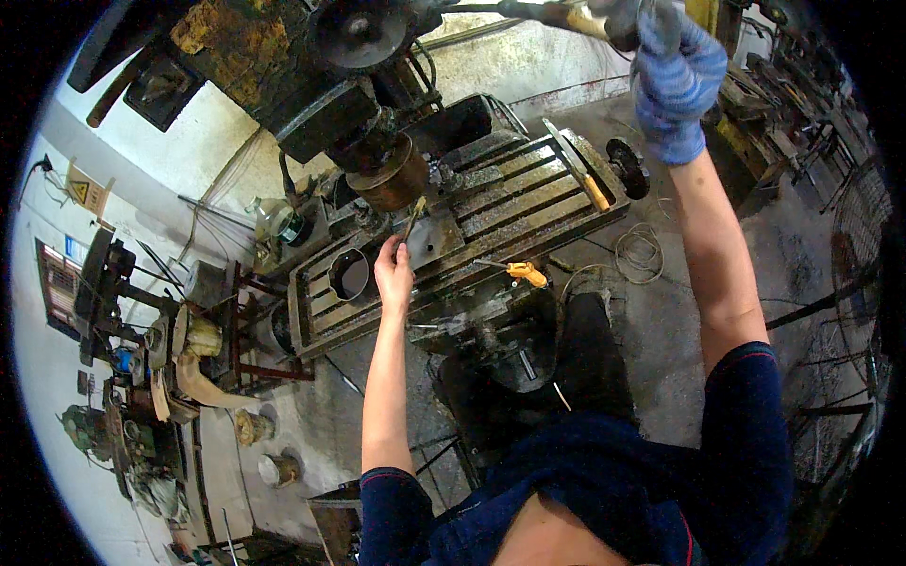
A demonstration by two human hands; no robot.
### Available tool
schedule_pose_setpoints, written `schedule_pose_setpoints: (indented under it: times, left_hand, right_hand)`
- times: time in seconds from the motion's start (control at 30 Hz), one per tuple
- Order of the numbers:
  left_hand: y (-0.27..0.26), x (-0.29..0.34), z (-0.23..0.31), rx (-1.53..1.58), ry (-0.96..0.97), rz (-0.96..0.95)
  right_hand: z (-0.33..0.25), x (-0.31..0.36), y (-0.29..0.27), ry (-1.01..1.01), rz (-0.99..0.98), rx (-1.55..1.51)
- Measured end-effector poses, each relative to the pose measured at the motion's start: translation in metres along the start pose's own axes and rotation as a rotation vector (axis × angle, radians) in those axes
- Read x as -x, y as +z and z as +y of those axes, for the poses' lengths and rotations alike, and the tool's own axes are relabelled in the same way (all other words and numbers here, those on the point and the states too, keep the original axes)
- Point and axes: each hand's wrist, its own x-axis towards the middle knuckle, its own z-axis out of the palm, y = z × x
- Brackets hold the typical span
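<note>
Brush [413,223] is pinched in the left hand [394,272]; the right hand [678,90] curls its fingers by a lever [583,21], grip unclear.

Grimy pale wall [538,68] beyond left grip [394,274], yellowed, brightly lit. Whitish wall [47,396] far left of grip, bearing yellow sign [87,192] and dark-framed panel [58,288], perhaps window. Stained grey floor [661,325] right of grip; wire cage [861,250] farther right.

Spindle [385,177] in the way, slotted table [514,200] open rightward
</note>
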Motion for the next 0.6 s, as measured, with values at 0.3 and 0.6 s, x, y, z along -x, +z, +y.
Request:
schedule_pose_setpoints:
  times: [0.3, 0.6]
  left_hand:
    - [0.005, -0.014, -0.022, -0.161, 0.108, 0.099]
    - [-0.029, 0.002, -0.011, -0.197, 0.114, 0.189]
  right_hand:
    - [-0.007, -0.075, 0.009, -0.035, 0.007, 0.129]
    - [-0.017, -0.104, 0.026, 0.101, 0.07, 0.044]
